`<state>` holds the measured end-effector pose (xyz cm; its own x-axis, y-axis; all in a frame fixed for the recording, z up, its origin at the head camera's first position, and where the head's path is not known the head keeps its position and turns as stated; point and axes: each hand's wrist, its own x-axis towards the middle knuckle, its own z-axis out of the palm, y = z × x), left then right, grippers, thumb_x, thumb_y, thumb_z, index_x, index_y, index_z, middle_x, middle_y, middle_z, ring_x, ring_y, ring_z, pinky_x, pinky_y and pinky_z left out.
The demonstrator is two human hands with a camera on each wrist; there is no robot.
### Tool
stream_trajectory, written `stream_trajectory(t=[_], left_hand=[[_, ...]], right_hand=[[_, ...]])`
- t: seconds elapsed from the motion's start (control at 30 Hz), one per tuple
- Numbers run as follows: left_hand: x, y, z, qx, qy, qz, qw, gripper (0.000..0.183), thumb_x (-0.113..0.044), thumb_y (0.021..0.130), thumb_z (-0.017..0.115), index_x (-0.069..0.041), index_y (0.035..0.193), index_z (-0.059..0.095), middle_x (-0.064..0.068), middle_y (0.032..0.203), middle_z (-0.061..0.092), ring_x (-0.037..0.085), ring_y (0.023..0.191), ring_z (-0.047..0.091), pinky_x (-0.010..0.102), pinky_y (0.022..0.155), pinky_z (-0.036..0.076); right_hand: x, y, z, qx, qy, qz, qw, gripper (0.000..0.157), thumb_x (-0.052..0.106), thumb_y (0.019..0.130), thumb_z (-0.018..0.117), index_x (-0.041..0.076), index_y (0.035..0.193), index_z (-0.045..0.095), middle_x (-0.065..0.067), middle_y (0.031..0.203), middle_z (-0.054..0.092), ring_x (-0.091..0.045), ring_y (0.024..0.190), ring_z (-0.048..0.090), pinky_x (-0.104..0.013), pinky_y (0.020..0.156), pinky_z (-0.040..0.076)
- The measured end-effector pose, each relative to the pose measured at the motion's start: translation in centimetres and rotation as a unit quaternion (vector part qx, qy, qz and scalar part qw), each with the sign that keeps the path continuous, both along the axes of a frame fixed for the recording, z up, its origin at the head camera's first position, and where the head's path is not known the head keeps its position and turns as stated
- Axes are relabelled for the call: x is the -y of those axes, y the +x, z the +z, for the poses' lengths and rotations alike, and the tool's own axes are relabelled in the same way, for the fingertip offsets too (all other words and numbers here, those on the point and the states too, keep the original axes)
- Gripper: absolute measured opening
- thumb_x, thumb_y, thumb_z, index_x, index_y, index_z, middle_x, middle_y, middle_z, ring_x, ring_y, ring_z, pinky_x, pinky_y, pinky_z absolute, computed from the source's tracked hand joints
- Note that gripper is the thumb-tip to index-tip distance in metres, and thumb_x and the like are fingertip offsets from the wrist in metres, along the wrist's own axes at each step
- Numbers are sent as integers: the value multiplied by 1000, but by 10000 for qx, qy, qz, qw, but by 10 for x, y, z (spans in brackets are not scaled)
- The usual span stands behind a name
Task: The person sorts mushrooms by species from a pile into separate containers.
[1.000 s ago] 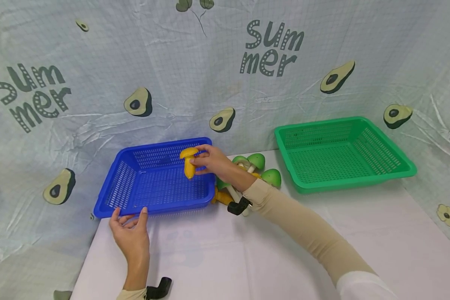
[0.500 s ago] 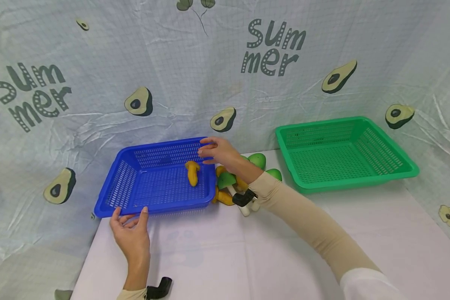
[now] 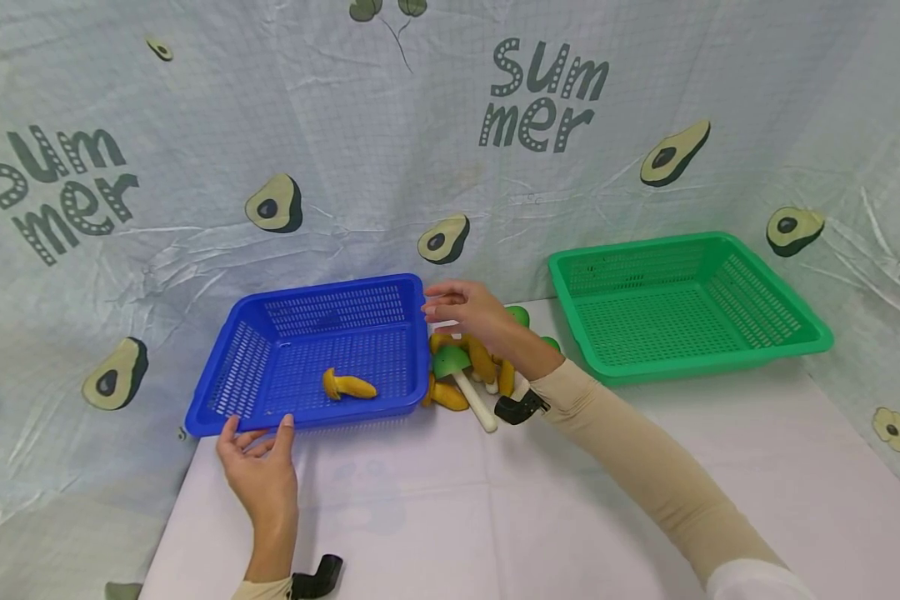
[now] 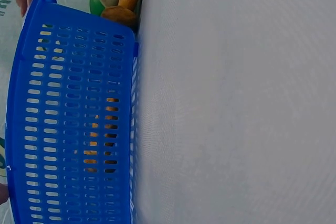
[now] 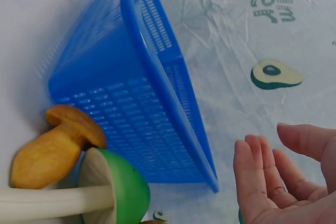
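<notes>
A yellow toy mushroom (image 3: 350,386) lies on its side on the floor of the blue basket (image 3: 300,367), its cap to the left. At the basket's near left rim, my left hand (image 3: 261,475) holds the edge with thumb and fingers. My right hand (image 3: 468,312) hovers just beyond the basket's right side, above a heap of toy mushrooms, with nothing in its fingers. Those fingers are extended and apart from the thumb in the right wrist view. From the heap, a green-capped mushroom (image 5: 126,187) and a yellow mushroom (image 5: 50,153) show against the basket's outer wall.
To the right stands a green basket (image 3: 660,321) with nothing in it. Several green and yellow mushrooms lie between the two baskets, partly hidden by my right hand. A printed cloth (image 3: 360,167) hangs behind the white table (image 3: 420,517).
My right hand let the yellow mushroom go inside the blue basket and drew back to the right. The mushroom toppled and shifted left and nearer. My left hand stayed at the rim.
</notes>
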<state>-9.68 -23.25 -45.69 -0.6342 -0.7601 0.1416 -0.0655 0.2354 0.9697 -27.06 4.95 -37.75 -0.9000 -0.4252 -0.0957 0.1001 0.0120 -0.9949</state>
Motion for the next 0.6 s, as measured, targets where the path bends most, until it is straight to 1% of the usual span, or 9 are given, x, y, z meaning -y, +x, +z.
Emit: stream_trajectory(t=[0.13, 0.27, 0.4, 0.6], left_hand=[[0, 0, 0, -3, 8, -4, 10000, 77, -24, 91, 77, -8, 153, 34, 5, 112, 51, 4, 81, 54, 7, 64, 44], [0, 0, 0, 9, -1, -4, 10000, 77, -23, 91, 78, -8, 153, 34, 5, 112, 51, 3, 80, 54, 7, 64, 45], [0, 0, 0, -4, 10, -12, 10000, 78, -22, 91, 78, -8, 153, 34, 4, 112, 51, 3, 80, 54, 8, 64, 45], [1, -1, -1, -28, 25, -2, 10000, 78, -22, 91, 78, -9, 153, 35, 3, 112, 51, 4, 81, 53, 7, 64, 45]], right_hand=[[-8, 2, -5, -70, -12, -18, 10000, 39, 8, 100, 63, 2, 139, 57, -24, 131, 62, -41, 122, 61, -52, 102, 51], [-18, 3, -12, 0, -71, 3, 10000, 37, 10, 100, 64, 5, 137, 58, -23, 134, 60, -37, 120, 63, -54, 103, 50], [-27, 6, -17, 129, -36, -68, 9999, 37, 14, 101, 64, 8, 137, 59, -17, 132, 63, -31, 118, 65, -49, 102, 52], [-40, 11, -27, 106, 13, -205, 9997, 38, 16, 102, 62, 8, 139, 58, -15, 129, 65, -33, 120, 64, -45, 100, 53]])
